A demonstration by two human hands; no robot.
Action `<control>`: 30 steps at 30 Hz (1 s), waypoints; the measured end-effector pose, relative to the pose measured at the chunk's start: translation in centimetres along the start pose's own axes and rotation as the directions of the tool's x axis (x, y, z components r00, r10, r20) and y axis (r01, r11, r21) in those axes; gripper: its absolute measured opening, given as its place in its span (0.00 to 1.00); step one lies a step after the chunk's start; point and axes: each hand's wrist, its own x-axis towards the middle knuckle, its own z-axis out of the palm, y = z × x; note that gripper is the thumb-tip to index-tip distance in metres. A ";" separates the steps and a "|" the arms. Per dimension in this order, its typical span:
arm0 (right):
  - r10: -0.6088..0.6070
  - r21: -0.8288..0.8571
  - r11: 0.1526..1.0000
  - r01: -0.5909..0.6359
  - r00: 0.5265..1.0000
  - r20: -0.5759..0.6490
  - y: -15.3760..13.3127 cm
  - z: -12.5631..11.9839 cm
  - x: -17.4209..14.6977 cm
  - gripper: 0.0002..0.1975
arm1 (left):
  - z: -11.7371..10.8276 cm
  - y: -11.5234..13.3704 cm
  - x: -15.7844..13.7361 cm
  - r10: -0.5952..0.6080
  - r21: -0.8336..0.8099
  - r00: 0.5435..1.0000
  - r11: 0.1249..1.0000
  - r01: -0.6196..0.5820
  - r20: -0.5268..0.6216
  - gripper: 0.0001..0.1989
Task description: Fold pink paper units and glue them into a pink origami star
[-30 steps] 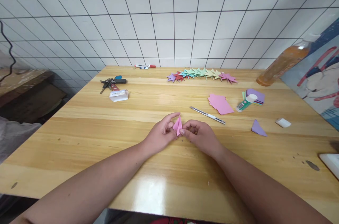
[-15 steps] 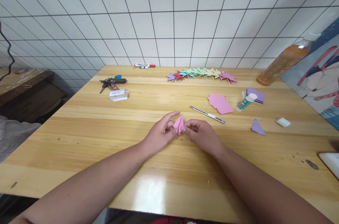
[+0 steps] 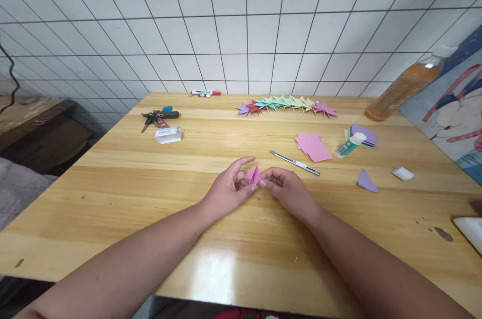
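Observation:
A small folded piece of pink paper is held between my two hands over the middle of the table. My left hand pinches its lower left side with the thumb, the index finger stretched out past it. On the other side, the thumb and fingers of my right hand close on its right edge. Beyond the right hand lies a grey utility knife. Behind that is a fanned stack of pink paper sheets.
Along the back stands a row of folded paper shapes beside a marker. Keys and a small white box are left. Rightward are a glue stick, coloured paper, a purple triangle, an eraser and a bottle.
The pink paper looks shorter and wider than before, its top point lower and its fold turned. Both hands have barely moved.

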 end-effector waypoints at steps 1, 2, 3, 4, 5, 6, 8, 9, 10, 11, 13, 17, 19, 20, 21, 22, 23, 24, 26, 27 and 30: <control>-0.004 0.008 1.000 0.004 1.000 0.013 0.0 0.0 0.0 0.09 | 0.0 0.0 0.0 -0.001 0.005 1.000 1.000 0.001 -0.002 0.31; -0.011 0.015 1.000 0.011 1.000 0.024 0.0 -0.1 -0.1 0.10 | 0.0 0.0 0.0 -0.002 0.011 1.000 1.000 0.002 -0.001 0.31; -0.017 0.020 1.000 0.016 0.999 0.029 0.0 -0.1 -0.1 0.10 | 0.0 0.1 0.0 -0.004 0.018 1.000 1.000 0.004 0.001 0.32; -0.016 0.020 1.000 0.016 1.000 0.026 -0.1 0.0 -0.1 0.11 | 0.0 0.1 -0.1 -0.005 0.022 1.000 1.000 0.005 0.006 0.32; -0.009 0.018 1.000 0.008 1.000 0.016 -0.1 0.0 -0.1 0.11 | -0.1 0.2 -0.1 -0.009 0.023 1.000 1.000 0.008 0.017 0.33; 0.002 0.017 1.000 -0.002 1.000 0.006 -0.1 0.0 -0.1 0.12 | -0.1 0.4 -0.2 -0.013 0.021 0.999 1.000 0.012 0.033 0.33; 0.027 0.034 0.999 -0.027 1.000 0.000 0.0 0.0 -0.1 0.14 | -0.1 0.7 -0.3 -0.018 0.016 0.998 1.000 0.017 0.062 0.35; 0.036 0.052 0.998 -0.036 0.999 0.007 0.0 -0.1 -0.1 0.15 | -0.1 0.9 -0.4 -0.018 0.017 0.997 1.000 0.017 0.072 0.36; 0.040 0.067 0.997 -0.041 0.999 0.016 0.1 -0.1 -0.1 0.15 | -0.1 1.0 -0.4 -0.017 0.021 0.997 1.000 0.016 0.076 0.37; 0.043 0.072 0.996 -0.044 0.999 0.022 0.1 -0.2 0.0 0.15 | -0.1 1.1 -0.4 -0.015 0.027 0.997 1.000 0.013 0.075 0.38; 0.046 0.048 0.998 -0.046 0.999 0.009 0.1 -0.1 0.0 0.15 | -0.1 1.2 -0.3 -0.016 0.038 0.998 0.999 0.014 0.067 0.38; 0.023 -0.045 0.999 -0.024 0.999 -0.041 -0.2 0.1 -0.1 0.13 | -0.2 0.8 -0.2 -0.021 0.002 0.999 1.000 0.021 0.030 0.40; 0.018 -0.057 0.998 -0.020 0.999 -0.041 -0.3 0.2 -0.2 0.13 | -0.2 0.6 -0.2 -0.019 -0.029 1.000 0.999 0.019 0.013 0.41; 0.017 -0.055 0.998 -0.019 0.999 -0.035 -0.3 0.1 -0.2 0.13 | -0.2 0.6 -0.2 -0.018 -0.037 1.000 0.999 0.018 0.006 0.41; 0.015 -0.056 0.998 -0.017 0.999 -0.029 -0.3 0.1 -0.1 0.13 | -0.1 0.5 -0.2 -0.017 -0.038 1.000 0.999 0.017 0.002 0.41; 0.013 -0.058 0.998 -0.015 1.000 -0.027 -0.2 0.1 -0.1 0.13 | -0.1 0.5 -0.2 -0.016 -0.036 1.000 0.999 0.016 -0.001 0.40; 0.010 -0.061 0.998 -0.012 0.999 -0.034 -0.1 0.1 0.0 0.12 | -0.1 0.4 -0.2 -0.013 -0.034 1.000 0.999 0.013 -0.001 0.39; 0.006 -0.063 0.998 -0.009 0.999 -0.048 0.0 0.1 0.0 0.12 | 0.0 0.4 -0.2 -0.011 -0.035 1.000 0.999 0.011 0.004 0.38; 0.002 -0.071 0.997 -0.008 0.996 -0.090 0.2 0.2 0.1 0.10 | 0.0 0.4 -0.2 -0.016 -0.045 0.999 0.999 0.018 0.036 0.31; -0.001 -0.071 0.997 -0.007 0.994 -0.108 0.2 0.3 0.1 0.09 | 0.0 0.4 -0.1 -0.028 -0.050 0.998 0.998 0.031 0.060 0.27; -0.003 -0.064 0.998 -0.003 0.995 -0.101 0.3 0.5 0.1 0.09 | 0.0 0.6 0.0 -0.091 -0.053 0.990 0.994 0.097 0.108 0.17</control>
